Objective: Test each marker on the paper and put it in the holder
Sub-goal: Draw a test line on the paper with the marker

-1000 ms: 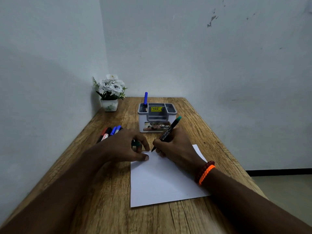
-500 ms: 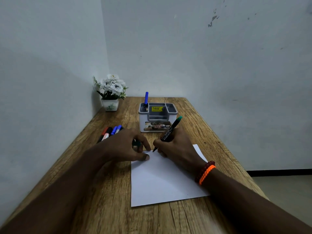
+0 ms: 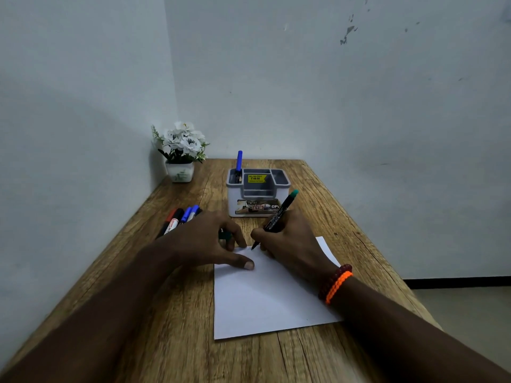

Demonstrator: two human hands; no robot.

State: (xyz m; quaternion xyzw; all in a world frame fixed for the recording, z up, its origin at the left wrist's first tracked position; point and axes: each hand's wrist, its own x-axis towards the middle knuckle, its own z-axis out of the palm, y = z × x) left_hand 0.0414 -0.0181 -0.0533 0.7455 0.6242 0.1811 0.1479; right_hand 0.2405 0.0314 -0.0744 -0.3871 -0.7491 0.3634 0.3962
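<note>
Now the right hand point(image 3: 287, 241), gripping the green marker point(image 3: 278, 217), has started a faint scribble on the paper point(image 3: 271, 299); the left hand point(image 3: 204, 241) pins the sheet, pinching the cap point(image 3: 224, 235). Testing underway; holder point(image 3: 258, 192) next.

Loose markers point(image 3: 179, 219) (half hidden by hand point(image 3: 204, 241))

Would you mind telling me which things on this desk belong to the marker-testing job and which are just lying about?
Part of the job:
- green marker, gripped by the right hand, tip on the paper
- green cap in the left hand
- holder with a blue marker inside
- loose markers on the table

Just lying about:
- flower pot
- bracelets
</note>
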